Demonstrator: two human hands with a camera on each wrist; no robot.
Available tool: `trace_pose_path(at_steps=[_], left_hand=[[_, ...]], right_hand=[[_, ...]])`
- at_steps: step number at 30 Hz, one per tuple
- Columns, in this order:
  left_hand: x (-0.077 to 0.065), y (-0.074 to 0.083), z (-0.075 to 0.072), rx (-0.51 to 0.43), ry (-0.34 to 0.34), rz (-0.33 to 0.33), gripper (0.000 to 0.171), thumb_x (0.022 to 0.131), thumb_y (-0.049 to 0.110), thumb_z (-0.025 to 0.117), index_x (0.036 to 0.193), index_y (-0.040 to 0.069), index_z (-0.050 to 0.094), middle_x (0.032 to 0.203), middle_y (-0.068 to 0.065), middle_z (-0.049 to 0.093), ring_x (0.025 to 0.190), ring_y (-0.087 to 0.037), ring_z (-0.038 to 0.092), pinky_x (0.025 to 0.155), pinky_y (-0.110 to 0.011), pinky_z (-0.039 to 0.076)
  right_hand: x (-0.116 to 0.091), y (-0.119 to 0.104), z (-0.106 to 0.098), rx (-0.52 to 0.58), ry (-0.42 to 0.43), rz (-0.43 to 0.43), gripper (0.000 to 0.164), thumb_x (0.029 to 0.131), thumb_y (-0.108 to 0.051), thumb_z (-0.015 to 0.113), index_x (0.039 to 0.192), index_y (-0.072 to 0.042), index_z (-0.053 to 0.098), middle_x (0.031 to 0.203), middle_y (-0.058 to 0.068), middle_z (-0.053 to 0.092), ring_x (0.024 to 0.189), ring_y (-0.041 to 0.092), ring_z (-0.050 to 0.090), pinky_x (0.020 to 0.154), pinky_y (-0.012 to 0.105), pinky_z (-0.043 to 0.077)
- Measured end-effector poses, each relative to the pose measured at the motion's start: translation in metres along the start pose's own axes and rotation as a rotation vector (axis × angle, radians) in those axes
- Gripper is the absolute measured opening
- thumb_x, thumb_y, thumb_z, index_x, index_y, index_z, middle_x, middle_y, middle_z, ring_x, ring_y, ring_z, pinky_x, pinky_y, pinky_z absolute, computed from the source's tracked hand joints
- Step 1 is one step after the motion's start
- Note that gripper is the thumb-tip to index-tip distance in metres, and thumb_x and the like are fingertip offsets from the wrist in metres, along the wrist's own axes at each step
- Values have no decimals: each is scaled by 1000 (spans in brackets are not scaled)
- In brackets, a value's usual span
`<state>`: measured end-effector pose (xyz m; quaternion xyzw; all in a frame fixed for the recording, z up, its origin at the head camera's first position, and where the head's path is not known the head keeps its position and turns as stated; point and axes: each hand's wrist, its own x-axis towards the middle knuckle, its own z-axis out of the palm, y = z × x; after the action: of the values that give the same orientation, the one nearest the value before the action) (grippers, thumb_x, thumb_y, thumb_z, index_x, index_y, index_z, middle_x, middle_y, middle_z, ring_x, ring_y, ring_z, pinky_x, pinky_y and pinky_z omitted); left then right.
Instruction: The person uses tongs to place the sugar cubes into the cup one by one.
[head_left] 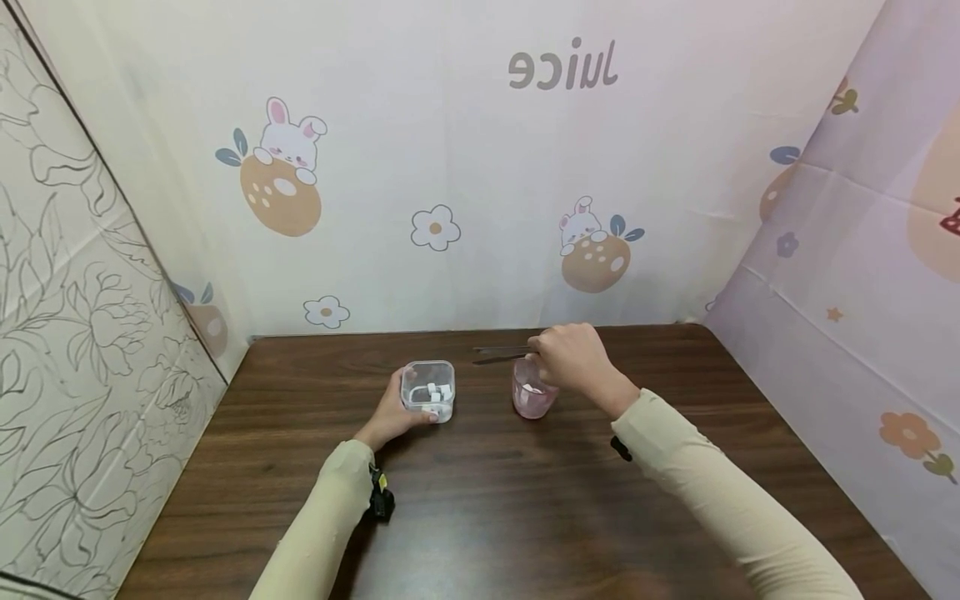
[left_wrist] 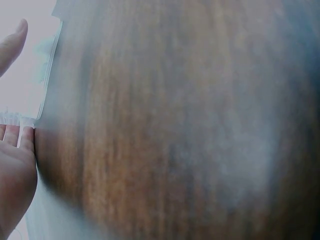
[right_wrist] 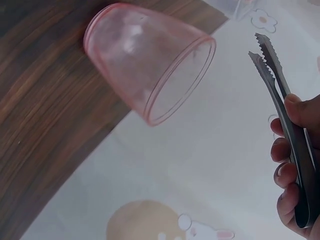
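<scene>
My left hand (head_left: 393,414) holds a clear square plastic container (head_left: 427,372) from its left and near side, with several small white cubes (head_left: 435,392) inside. In the left wrist view the thumb and fingertips of that hand (left_wrist: 15,165) lie along the container's wall. My right hand (head_left: 572,354) grips metal tongs (right_wrist: 280,95) with toothed tips. Their tips are slightly apart with nothing between them and point left, above table height. Just below the right hand stands a pink translucent cup (head_left: 532,404), with white pieces (head_left: 531,388) showing in it.
Both vessels stand on a dark brown wooden table (head_left: 517,517). A white cloth wall (head_left: 480,275) with rabbit and flower prints rises at its back edge. A side panel (head_left: 90,333) with line-drawn flowers bounds the left, and a printed cloth (head_left: 840,350) the right.
</scene>
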<state>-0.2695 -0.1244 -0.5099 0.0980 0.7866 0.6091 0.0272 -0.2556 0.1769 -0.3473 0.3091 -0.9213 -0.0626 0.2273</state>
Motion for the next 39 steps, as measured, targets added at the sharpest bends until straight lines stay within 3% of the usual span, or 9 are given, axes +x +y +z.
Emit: trace_pose_path(at_steps=[5, 8, 17, 24, 31, 39], left_hand=[[1, 1, 0, -4, -2, -2, 103, 63, -3, 85, 145, 0, 23, 143, -24, 35, 127, -39, 34, 106, -51, 25], [4, -9, 2, -8, 10, -8, 104, 61, -1, 87, 145, 5, 25, 143, -20, 36, 127, -35, 36, 106, -46, 26], [4, -8, 3, -8, 24, 6, 103, 60, -2, 87, 144, 4, 26, 141, -21, 37, 126, -36, 36, 107, -47, 25], [4, -8, 3, -21, 35, 26, 104, 59, -5, 87, 143, 1, 26, 141, -23, 38, 127, -37, 36, 107, -49, 24], [2, -6, 2, -35, 27, 10, 103, 61, -4, 86, 144, 1, 25, 142, -23, 37, 127, -38, 35, 107, -49, 24], [4, -7, 2, -8, 28, -5, 104, 61, -1, 87, 144, 4, 26, 142, -20, 38, 127, -35, 37, 106, -47, 26]], right_hand=[[8, -11, 4, -12, 3, -30, 11, 79, -24, 73, 72, -17, 70, 57, -4, 58, 41, 14, 41, 36, 32, 36], [12, -19, 7, -8, -1, -40, 15, 80, -26, 73, 70, -17, 68, 55, -5, 56, 40, 13, 39, 36, 31, 36], [28, -40, 15, -9, -4, -81, 33, 80, -25, 75, 56, -18, 54, 47, -7, 39, 44, 9, 26, 36, 28, 33], [39, -57, 17, -55, -60, -142, 31, 80, -25, 76, 55, -18, 58, 50, -7, 49, 45, 7, 30, 40, 25, 39], [49, -70, 30, -137, -74, -187, 46, 81, 0, 61, 50, -19, 35, 48, -6, 29, 50, 11, 18, 43, 26, 20], [56, -79, 40, -189, -76, -195, 42, 73, 5, 57, 50, -20, 33, 49, -7, 30, 49, 10, 20, 41, 26, 25]])
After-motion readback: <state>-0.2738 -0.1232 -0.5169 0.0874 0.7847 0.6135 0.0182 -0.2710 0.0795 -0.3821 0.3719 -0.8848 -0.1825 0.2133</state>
